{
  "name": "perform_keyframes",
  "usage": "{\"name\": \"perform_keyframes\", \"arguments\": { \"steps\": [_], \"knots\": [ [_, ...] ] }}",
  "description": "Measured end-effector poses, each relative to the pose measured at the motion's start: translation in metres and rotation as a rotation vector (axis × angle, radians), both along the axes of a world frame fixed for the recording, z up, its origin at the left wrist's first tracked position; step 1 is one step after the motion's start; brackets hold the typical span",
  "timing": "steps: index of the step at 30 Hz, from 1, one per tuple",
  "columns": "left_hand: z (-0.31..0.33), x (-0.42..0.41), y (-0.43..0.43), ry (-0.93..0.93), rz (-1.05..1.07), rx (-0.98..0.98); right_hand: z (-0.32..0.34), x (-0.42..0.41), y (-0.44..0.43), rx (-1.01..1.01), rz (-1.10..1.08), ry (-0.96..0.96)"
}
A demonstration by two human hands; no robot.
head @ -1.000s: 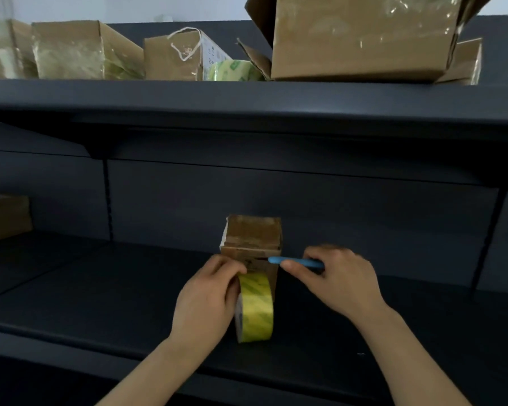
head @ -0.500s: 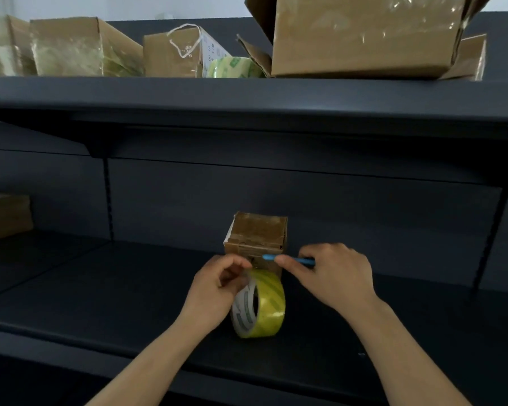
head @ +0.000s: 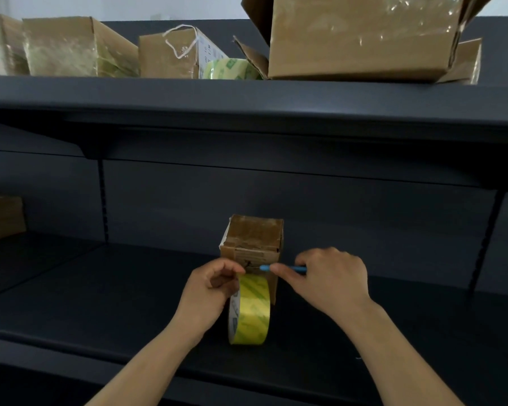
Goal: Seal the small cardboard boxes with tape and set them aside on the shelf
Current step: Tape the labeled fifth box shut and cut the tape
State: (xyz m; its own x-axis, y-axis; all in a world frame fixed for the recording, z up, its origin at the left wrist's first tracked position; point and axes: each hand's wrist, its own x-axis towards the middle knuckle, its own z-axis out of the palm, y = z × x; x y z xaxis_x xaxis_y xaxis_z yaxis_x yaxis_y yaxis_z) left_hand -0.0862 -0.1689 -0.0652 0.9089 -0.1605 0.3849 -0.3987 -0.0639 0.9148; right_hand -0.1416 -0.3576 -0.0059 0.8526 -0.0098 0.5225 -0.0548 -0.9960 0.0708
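A small cardboard box (head: 254, 238) stands on the lower dark shelf (head: 106, 288), its top covered with clear tape. A yellow-green tape roll (head: 251, 310) stands on edge right in front of the box. My left hand (head: 210, 294) grips the roll at its top, where the tape meets the box front. My right hand (head: 326, 278) pinches a thin blue cutter (head: 279, 268), its tip pointing left at the box front just above the roll.
The upper shelf (head: 247, 92) holds several taped cardboard boxes (head: 71, 48), a second tape roll (head: 229, 68) and a large open box (head: 361, 36). Another box (head: 2, 218) sits at the far left of the lower shelf. A shelf upright (head: 486, 244) stands at the right.
The tape roll has turned from angled to edge-on toward me. My left hand shifted its hold to the roll's top. The blue cutter's tip stays at the box front.
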Motion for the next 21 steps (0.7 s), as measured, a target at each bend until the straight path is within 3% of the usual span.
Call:
{"name": "perform_keyframes", "arguments": {
  "steps": [13,21],
  "knots": [
    [-0.001,0.003,0.000,0.016,-0.015,-0.013,0.005,0.003,0.000,-0.050,-0.053,0.086],
    [-0.001,0.001,0.001,0.042,-0.015,-0.034,0.015,-0.003,-0.004,0.216,0.050,0.075]
  ]
}}
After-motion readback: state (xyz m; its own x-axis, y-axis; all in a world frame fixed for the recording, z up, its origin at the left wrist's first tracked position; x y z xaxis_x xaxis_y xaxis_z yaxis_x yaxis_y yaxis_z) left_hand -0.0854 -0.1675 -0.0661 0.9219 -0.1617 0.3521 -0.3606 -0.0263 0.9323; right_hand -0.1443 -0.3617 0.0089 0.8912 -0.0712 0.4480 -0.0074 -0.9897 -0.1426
